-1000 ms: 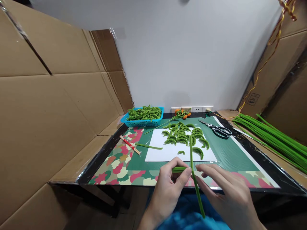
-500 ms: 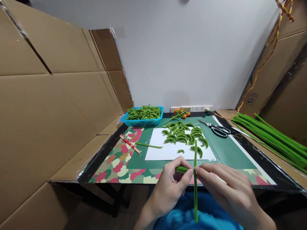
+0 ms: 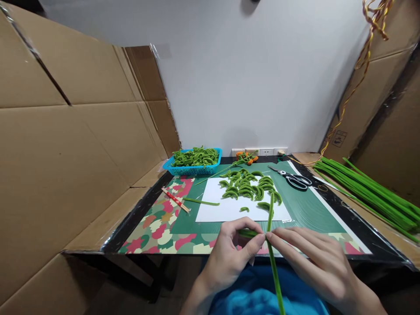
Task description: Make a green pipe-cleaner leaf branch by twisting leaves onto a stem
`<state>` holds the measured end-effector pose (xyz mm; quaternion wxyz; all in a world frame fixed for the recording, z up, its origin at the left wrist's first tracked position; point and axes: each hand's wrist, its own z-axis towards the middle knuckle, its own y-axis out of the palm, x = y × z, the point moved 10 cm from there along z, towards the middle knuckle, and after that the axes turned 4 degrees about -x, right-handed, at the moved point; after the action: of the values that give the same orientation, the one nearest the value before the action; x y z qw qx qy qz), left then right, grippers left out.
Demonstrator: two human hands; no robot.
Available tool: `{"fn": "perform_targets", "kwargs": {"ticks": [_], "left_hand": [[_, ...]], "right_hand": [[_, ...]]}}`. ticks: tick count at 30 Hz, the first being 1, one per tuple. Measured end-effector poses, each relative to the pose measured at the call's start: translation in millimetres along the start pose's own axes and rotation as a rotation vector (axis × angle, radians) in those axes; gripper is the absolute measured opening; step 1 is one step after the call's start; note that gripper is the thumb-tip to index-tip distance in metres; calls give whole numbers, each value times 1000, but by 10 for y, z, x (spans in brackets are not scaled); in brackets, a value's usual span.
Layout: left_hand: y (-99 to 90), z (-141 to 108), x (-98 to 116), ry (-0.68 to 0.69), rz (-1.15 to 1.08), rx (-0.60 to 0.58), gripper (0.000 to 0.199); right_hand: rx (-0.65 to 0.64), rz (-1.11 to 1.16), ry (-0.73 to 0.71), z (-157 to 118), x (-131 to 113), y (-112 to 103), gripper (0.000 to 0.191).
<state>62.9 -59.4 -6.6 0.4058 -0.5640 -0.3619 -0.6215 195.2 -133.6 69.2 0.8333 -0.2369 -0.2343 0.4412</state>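
Note:
My left hand (image 3: 234, 249) pinches a short green pipe cleaner piece (image 3: 246, 233), which lies sideways inside the curled fingers. A long green pipe cleaner (image 3: 274, 273) crosses its end, running from above the fingertips down over my lap. My right hand (image 3: 316, 260) is closed at the fingertips on that crossing, its thumb hidden beneath the fingers. The two hands nearly touch there. Just beyond them, curved green pipe cleaner pieces (image 3: 247, 190) lie grouped on a white sheet (image 3: 210, 213). One small bent piece (image 3: 244, 209) sits apart from the others.
A blue basket (image 3: 193, 169) full of green pieces stands at the back left. Black scissors (image 3: 297, 180) lie at the right, near a bundle of long green pipe cleaners (image 3: 370, 190). Wrapped chopsticks (image 3: 175, 200) and an orange-tipped stem (image 3: 246, 157) are on the table. Cardboard walls (image 3: 98, 140) flank it.
The long pipe cleaner has tilted from nearly upright, its top moving right and its lower end swinging right and down. Both hands stay together at the crossing, and the view has shifted slightly.

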Motion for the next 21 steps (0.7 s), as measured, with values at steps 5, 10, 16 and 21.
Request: {"fn": "perform_targets", "kwargs": {"ticks": [5,10,16,21], "left_hand": [[-11,-9,119,121,75,53,30],[-40,-82,386,356,331,149,15],[87,-302,684,747,730,119,20],[93,-317,735,784,803,36,22]], "right_hand": [[-26,-17,-77,12,6,39,36],[68,56,0,73,10,23,30],[-134,1066,826,-49,531,589,30],[-379,1681,1061,-139,406,994,44]]}}
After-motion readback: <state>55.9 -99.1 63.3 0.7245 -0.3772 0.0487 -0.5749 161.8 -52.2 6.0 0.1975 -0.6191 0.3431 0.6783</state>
